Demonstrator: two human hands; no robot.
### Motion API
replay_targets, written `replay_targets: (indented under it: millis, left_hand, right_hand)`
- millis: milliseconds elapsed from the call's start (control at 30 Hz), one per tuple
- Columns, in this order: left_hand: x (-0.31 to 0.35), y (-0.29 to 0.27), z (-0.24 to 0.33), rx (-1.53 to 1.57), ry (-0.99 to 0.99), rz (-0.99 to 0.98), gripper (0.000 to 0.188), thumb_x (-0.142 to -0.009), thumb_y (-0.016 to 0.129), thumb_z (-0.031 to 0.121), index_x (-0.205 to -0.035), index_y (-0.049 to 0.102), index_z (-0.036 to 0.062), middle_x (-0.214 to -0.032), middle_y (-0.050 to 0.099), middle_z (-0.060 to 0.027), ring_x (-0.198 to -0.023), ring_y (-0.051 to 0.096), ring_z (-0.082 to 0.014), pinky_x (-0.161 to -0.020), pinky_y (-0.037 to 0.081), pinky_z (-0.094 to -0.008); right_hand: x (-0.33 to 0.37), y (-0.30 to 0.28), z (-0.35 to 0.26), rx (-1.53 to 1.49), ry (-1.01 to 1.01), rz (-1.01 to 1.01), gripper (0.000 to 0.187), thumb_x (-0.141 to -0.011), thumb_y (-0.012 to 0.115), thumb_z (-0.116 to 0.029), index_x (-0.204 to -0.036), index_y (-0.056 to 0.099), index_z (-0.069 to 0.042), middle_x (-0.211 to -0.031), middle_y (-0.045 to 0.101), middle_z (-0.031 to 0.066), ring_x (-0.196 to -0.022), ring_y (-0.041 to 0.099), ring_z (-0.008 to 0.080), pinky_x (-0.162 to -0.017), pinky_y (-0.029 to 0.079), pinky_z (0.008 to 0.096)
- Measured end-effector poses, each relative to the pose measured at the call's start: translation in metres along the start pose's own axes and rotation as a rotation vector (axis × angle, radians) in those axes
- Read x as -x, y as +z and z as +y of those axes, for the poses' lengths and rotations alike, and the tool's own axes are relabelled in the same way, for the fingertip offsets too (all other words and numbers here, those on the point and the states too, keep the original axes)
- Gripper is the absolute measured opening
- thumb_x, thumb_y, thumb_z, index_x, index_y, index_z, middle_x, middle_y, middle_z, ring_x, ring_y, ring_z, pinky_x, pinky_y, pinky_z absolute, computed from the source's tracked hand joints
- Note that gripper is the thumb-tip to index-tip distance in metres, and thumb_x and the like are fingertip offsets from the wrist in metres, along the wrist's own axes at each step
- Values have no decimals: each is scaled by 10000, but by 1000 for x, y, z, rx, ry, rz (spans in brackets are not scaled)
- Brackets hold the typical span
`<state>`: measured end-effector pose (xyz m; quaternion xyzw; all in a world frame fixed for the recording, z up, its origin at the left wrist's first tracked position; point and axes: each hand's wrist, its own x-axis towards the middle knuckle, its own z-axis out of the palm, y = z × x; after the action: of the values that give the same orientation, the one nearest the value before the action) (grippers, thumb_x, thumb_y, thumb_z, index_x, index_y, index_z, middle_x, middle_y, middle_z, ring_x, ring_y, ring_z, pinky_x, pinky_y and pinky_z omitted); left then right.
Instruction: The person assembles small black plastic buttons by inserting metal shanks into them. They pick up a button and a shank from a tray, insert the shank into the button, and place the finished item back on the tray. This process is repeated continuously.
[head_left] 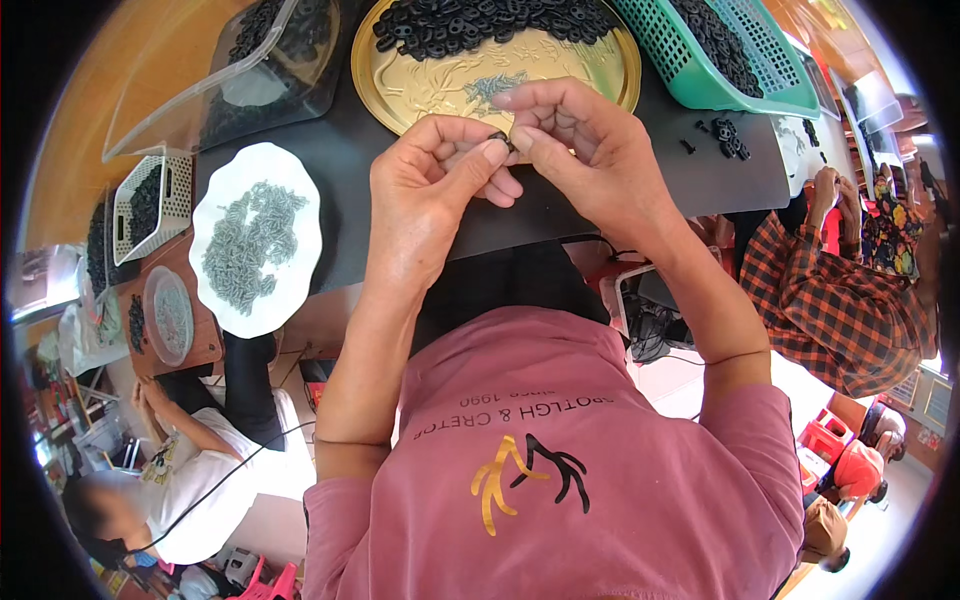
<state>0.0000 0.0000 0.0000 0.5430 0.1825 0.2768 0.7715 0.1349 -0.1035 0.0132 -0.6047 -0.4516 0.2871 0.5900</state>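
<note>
The small black part (pixel 503 139) pinched between the left hand (pixel 430 185) and right hand (pixel 580 150) is mostly covered by fingertips, its shape too small to tell. The gold tray (pixel 450 85), green basket (pixel 690 60) and clear bin (pixel 250 70) at the bench's far edge are cut off by the picture's top.
</note>
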Motion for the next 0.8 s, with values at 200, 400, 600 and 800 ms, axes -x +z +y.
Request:
replay_targets:
  millis: [200,400,600,800]
  left_hand:
    - [1,-6,4,94,-75,-11,148,-896,637,32,-1004,601,-63,-842,673,-146,-671,662,-170,-603,556,-261]
    - [1,-6,7,111,-84,-41,159,-896,635,35,-1013,598,-66,-863,677,-156,-670,661,-172,-603,557,-266]
    - [2,-1,9,34,-65,-36,150,-894,640,34,-1005,600,-58,-842,672,-134,-663,653,-153,-598,541,-246]
    - [1,3,8,-17,-19,-20,114,-894,631,11,-984,599,-52,-805,661,-102,-660,646,-133,-588,532,-237]
  right_hand:
    - [-3,-7,-5,61,1,18,169,-905,628,-109,-1024,640,10,-919,664,65,-773,606,107,-707,505,270]
    - [-8,-20,-12,441,-260,-101,151,-876,668,-143,-931,614,-14,-810,609,99,-685,603,196,-623,478,315]
    - [-10,-20,-11,505,-374,-139,99,-856,654,-93,-895,593,-25,-775,580,123,-693,599,286,-624,472,344]
    - [-8,-18,-10,393,-272,-122,72,-854,645,-73,-855,601,-15,-760,588,127,-686,599,292,-616,468,347]
